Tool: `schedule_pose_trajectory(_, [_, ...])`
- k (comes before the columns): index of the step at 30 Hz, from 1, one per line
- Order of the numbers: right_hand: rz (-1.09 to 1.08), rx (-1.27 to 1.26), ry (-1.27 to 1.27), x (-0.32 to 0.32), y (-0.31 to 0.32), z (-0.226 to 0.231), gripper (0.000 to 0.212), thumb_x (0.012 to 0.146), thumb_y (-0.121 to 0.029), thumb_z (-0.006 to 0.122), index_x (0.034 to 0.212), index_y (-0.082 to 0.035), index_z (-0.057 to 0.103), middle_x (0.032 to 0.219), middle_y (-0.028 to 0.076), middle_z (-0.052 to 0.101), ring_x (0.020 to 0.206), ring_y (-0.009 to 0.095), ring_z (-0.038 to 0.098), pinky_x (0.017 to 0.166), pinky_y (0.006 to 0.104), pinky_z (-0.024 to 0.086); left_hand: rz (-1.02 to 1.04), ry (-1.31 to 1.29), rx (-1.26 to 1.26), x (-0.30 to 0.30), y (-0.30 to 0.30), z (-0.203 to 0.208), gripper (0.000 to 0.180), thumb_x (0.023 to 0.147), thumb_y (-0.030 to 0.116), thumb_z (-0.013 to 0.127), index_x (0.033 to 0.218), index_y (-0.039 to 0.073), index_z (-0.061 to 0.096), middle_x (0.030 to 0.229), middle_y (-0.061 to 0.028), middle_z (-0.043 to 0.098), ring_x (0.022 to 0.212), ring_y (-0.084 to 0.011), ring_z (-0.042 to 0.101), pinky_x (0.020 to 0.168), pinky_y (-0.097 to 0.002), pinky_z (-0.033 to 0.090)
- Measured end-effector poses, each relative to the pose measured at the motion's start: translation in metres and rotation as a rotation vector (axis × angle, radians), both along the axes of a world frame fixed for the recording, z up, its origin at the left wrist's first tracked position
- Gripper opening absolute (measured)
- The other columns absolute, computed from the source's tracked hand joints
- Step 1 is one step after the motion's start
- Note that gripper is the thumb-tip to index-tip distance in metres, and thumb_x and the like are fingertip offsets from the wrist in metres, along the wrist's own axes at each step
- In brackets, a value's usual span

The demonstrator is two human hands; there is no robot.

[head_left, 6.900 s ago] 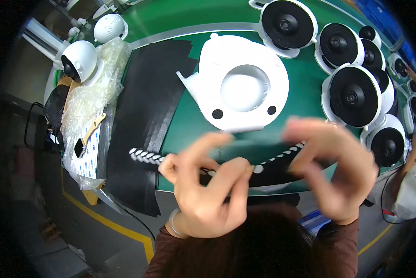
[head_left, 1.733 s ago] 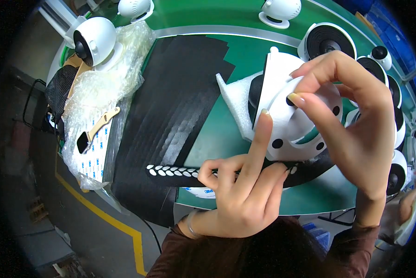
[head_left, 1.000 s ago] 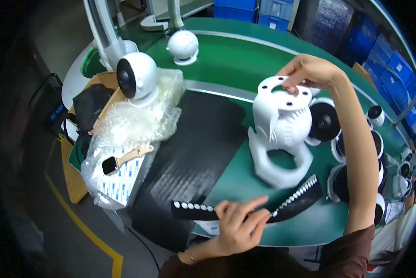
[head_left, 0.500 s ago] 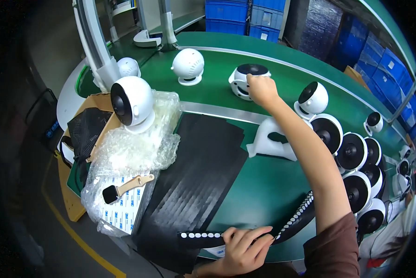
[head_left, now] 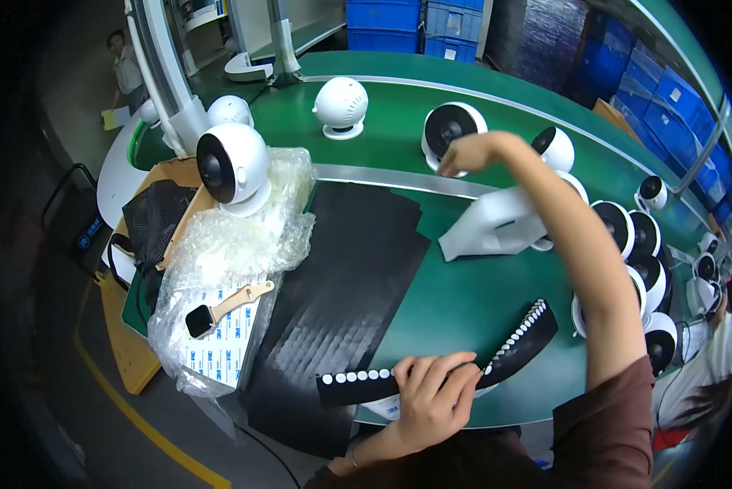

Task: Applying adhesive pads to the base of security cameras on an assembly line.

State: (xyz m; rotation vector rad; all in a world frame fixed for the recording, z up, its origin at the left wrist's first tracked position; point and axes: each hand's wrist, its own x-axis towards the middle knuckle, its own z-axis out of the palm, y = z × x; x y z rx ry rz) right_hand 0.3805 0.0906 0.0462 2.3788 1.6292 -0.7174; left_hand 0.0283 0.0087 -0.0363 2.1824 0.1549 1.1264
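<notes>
At my far left I see a cardboard box with a black mesh bag in it; beside it a white camera-like unit stands on bubble wrap, and a smartwatch lies on a printed sheet; next comes a black mat on the green table, with a round white unit standing beyond it; across the near end of the mat and over the green surface runs the black strip, edged with white dots, and my left hand has its fingers clamped on the strip's middle; my right hand reaches out, fingers bent down, before a black-faced unit; I cannot tell whether they touch it or grip anything; just nearer lies white foam; more black-faced units cluster at right.
</notes>
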Motion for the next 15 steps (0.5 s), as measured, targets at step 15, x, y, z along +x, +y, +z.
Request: schedule_pose_trajectory(15, [-0.094, 0.682, -0.302, -0.179, -0.17, -0.036, 0.033, 0.072, -0.018, 0.064, 0.102, -0.005, 0.059, 0.078, 0.013, 0.063, 0.07, 0.028, 0.062, 0.061, 0.0383, 0.049, 0.016, -0.014, 0.013, 0.002, 0.004, -0.004, 0.01, 0.069, 0.005, 0.064, 0.077, 0.009, 0.059, 0.088, 0.0015, 0.06, 0.076, -0.0165, 0.051, 0.076, -0.0299, 0.03])
